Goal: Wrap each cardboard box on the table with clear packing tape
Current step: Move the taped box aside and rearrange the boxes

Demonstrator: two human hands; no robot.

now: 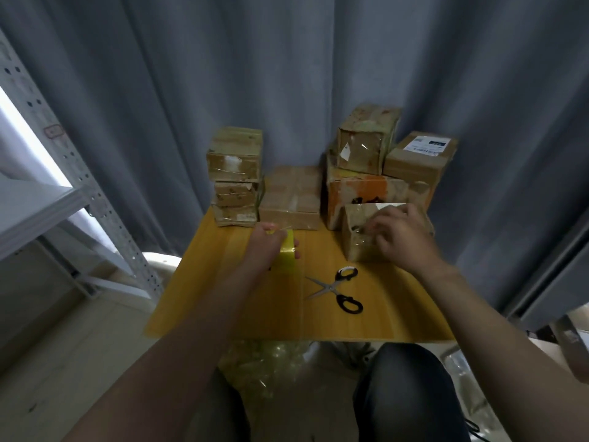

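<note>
Cardboard box (355,245), closed, w/ clear film, in R hand (401,239) pinch — tape roll (287,252) in L hand (264,247) grip

The left hand (265,247) hides most of the tape roll (287,252) — the shipping label (427,144) is unreadably small.

Single head view, wide-angle, worn by a seated person at the surface's (223,314) near edge. Faces forward and down, close over the surface. Far edge with stacked boxes (291,199) sits mid-frame, curtain (287,74) behind, knees (411,387) at bottom. Lens bends frame edges.
</note>
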